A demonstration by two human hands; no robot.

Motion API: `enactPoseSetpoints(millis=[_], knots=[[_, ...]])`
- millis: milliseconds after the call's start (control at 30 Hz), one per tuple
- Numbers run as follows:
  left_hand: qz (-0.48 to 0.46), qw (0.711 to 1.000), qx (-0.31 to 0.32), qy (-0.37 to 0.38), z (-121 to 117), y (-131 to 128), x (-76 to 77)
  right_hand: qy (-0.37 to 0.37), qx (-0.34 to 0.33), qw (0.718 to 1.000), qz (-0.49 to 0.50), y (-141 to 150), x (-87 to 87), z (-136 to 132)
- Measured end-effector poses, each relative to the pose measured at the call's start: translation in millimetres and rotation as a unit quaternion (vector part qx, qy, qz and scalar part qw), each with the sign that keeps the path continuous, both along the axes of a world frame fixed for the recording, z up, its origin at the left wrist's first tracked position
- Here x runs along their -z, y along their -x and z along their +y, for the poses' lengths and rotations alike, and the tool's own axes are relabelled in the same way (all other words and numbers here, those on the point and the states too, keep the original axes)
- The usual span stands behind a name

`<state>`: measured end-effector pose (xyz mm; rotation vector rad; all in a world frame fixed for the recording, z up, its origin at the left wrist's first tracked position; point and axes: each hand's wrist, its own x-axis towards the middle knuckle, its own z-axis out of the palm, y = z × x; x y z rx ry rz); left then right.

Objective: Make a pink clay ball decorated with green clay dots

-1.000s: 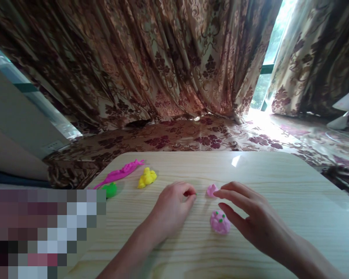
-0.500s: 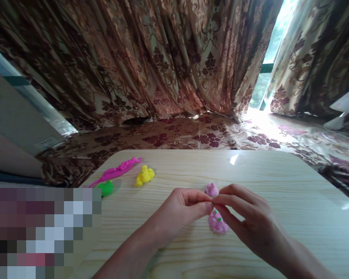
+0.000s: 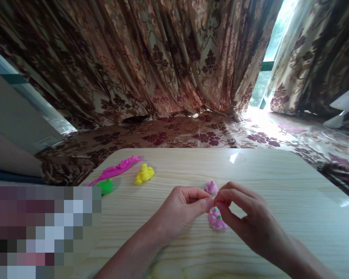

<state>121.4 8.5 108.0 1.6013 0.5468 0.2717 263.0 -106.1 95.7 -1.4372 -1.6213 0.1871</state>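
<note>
My left hand (image 3: 182,209) and my right hand (image 3: 244,217) meet fingertip to fingertip over the light wooden table (image 3: 279,186). Both pinch together at one spot; whatever sits between the fingertips is too small to make out. Just below the fingertips lies a pink clay lump with small green dots (image 3: 215,220). A smaller pink clay piece (image 3: 211,187) rests on the table just behind my hands.
At the table's far left lie a yellow clay lump (image 3: 144,174), a long magenta clay strip (image 3: 116,169) and a green clay ball (image 3: 105,186). Patterned brown curtains (image 3: 163,66) hang behind, their cloth spreading to the table's far edge. A blurred patch covers the lower left.
A second ago my hands were apart, the left pinching a tiny green bit, the right open. They came together above the dotted pink lump and now stay pinched there.
</note>
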Motion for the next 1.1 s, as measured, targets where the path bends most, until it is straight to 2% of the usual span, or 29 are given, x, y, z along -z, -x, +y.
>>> enactPoseSetpoints(millis=[100, 200, 300, 400, 467, 533, 600, 633, 700, 800, 933, 1100], knots=[[0.021, 0.989, -0.055, -0.136, 9, 0, 6.5, -0.015, 0.049, 0.996, 0.072, -2, -1.7, 0], [0.062, 0.934, -0.134, -0.325, 24, 2, 18.4, -0.017, 0.082, 0.991, 0.1, -7, -0.7, 2], [0.137, 0.877, -0.11, -0.448, 33, 6, 28.4, 0.011, 0.052, 0.995, 0.083, -10, 2.4, 5], [0.17, 0.846, -0.08, -0.499, 33, 9, 29.2, 0.026, 0.034, 0.996, 0.077, -10, 4.0, 5], [0.147, 0.842, -0.101, -0.509, 30, 10, 24.6, 0.024, 0.038, 0.996, 0.077, -9, 3.7, 5], [0.09, 0.851, -0.139, -0.499, 25, 8, 17.9, 0.019, 0.038, 0.996, 0.078, -8, 2.7, 4], [0.015, 0.881, -0.162, -0.445, 16, 4, 10.8, 0.013, 0.03, 0.996, 0.081, -6, 1.9, 5], [-0.022, 0.905, -0.159, -0.393, 12, 2, 7.7, 0.008, 0.025, 0.996, 0.082, -5, 1.7, 5], [-0.063, 0.958, -0.112, -0.257, 2, -2, 2.7, -0.004, 0.015, 0.997, 0.082, -3, 1.7, 6], [-0.062, 0.993, -0.055, -0.079, -8, -5, -1.0, -0.021, 0.005, 0.997, 0.075, 0, 2.1, 7], [-0.069, 0.99, -0.063, 0.107, -9, -5, 0.0, -0.041, 0.016, 0.996, 0.074, 2, 1.0, 7], [-0.12, 0.947, -0.079, 0.287, -10, -7, 8.0, -0.046, 0.026, 0.995, 0.09, 5, -1.9, 4]])
